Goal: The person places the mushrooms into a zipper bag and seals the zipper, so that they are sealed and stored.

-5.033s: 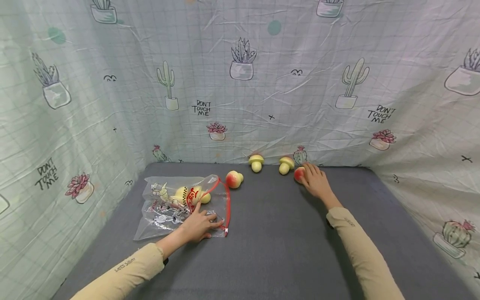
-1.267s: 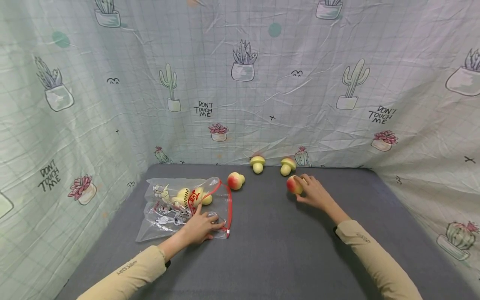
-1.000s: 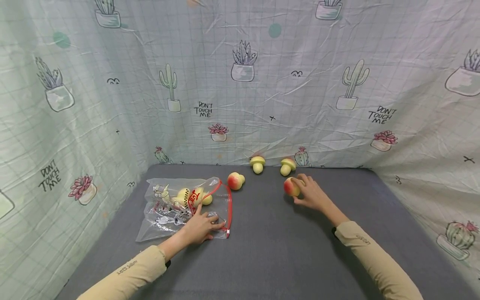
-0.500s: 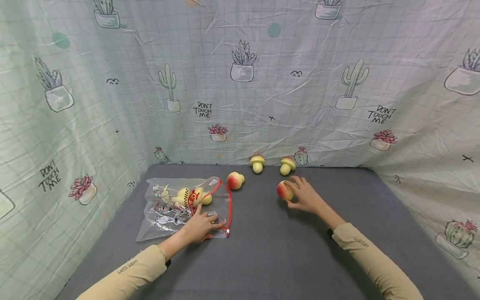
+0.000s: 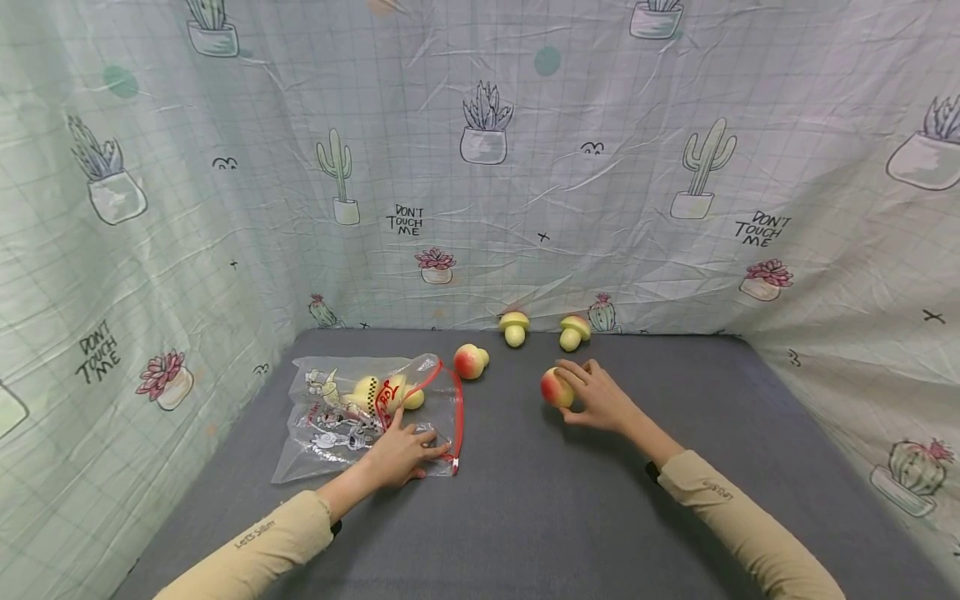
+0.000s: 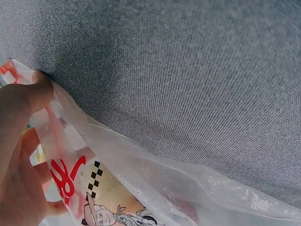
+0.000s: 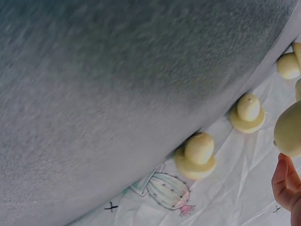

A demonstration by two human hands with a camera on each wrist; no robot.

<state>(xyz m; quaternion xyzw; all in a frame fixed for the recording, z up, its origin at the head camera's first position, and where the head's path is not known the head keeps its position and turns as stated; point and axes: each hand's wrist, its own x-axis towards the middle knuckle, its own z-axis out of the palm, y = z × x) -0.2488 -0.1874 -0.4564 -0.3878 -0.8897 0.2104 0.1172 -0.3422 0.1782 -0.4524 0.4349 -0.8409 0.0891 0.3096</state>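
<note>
My right hand pinches a toy mushroom with a red and yellow cap between thumb and fingers, over the middle-right of the table. In the right wrist view its pale yellow rounded part shows at the right edge, fingertips against it. My left hand rests with spread fingers on a clear printed plastic bag, close to its red-trimmed mouth. Through the film, yellow toy mushrooms show inside. Up close in the left wrist view, the thumb presses on the bag's edge.
One red-capped mushroom lies just right of the bag's mouth. Two more, a left one and a right one, stand cap-up at the back edge. Behind the grey table hangs a cactus-print curtain.
My right hand has brought the mushroom from the back right of the table leftward and nearer, turning its red side left. The left hand and bag stay put.
</note>
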